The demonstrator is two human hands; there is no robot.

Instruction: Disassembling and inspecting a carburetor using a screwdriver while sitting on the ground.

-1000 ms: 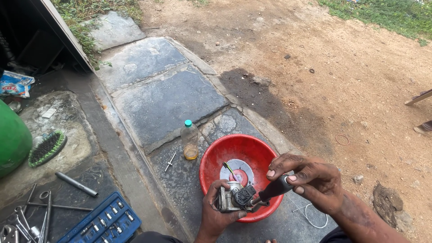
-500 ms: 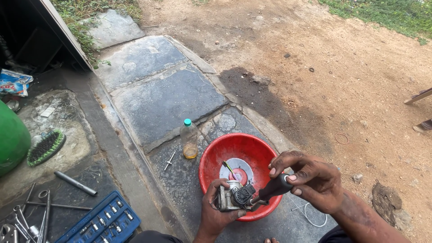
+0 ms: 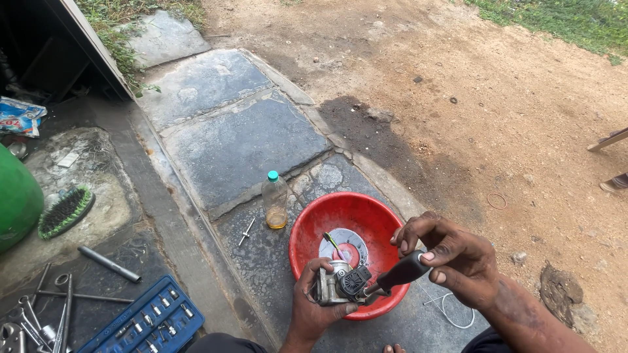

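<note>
My right hand point(image 3: 451, 258) is curled around the black plastic handle of a screwdriver point(image 3: 400, 273), thumb and fingers pinching the grip, with its short metal shaft pointing left into the small grey metal engine part point(image 3: 340, 285). My left hand point(image 3: 313, 307) comes up from the near edge and clamps that part from below, fingers wrapped on its left side and thumb under it. The part is a blocky casting with a round black cap facing me, and I hold it just above the near rim of the round red plastic basin point(image 3: 307, 225).

Inside the basin I see a flat grey metal disc point(image 3: 350, 242) lying on the bottom and a thin green-tipped tool point(image 3: 332, 243) leaning across it. Just left of the basin stands a clear plastic bottle with a green cap point(image 3: 275, 199), upright, with a little yellowish liquid at the bottom. A small metal bolt point(image 3: 246, 231) lies on the stone slab near the bottle.

Further left, at the near edge, is an open blue plastic socket case point(image 3: 147, 323), and beside it loose steel spanners point(image 3: 39, 314) and a grey metal rod point(image 3: 108, 264). A green-bristled brush point(image 3: 64, 212) lies farther back. A white wire loop point(image 3: 451, 310) lies right of the basin, under my right wrist.
</note>
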